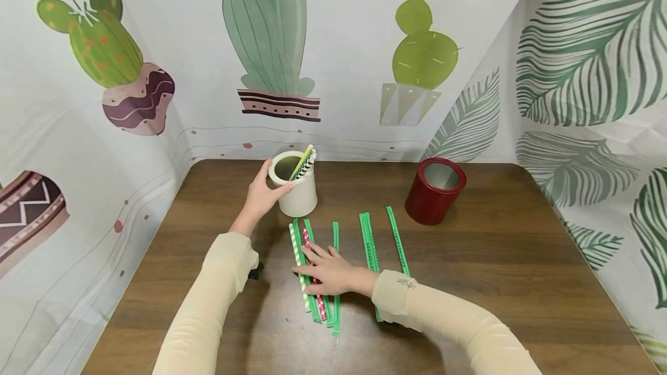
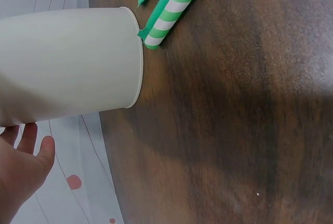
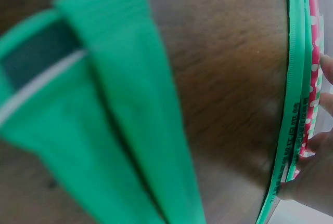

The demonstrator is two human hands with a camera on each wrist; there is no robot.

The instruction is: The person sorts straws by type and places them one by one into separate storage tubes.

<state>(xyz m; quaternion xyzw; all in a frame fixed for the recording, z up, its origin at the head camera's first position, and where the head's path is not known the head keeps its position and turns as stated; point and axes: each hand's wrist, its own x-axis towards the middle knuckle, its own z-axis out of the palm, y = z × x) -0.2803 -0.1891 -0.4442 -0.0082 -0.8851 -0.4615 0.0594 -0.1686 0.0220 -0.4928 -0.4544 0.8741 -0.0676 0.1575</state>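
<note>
A white can [image 1: 299, 198] stands at the back left, with a yellow straw [image 1: 300, 162] and black-and-white striped straws [image 1: 306, 169] leaning in it. My left hand [image 1: 263, 194] holds it near the rim, thumb on the near side and fingers on the left. My right hand [image 1: 333, 272] lies spread over a group of straws on the table. Under or beside its fingers are a green-and-white striped straw [image 1: 294, 242], a pink dotted straw [image 1: 321, 308] and green-wrapped straws [image 1: 336, 314]. Part of the group is hidden by the hand.
A red can [image 1: 431, 201] stands at the back right of the wooden table [image 1: 500, 282]. Several green-wrapped straws [image 1: 366, 230] lie right of the group, partly under the right sleeve; another wrapped straw [image 1: 397, 239] lies beyond them. A patterned backdrop [image 1: 354, 45] rises behind.
</note>
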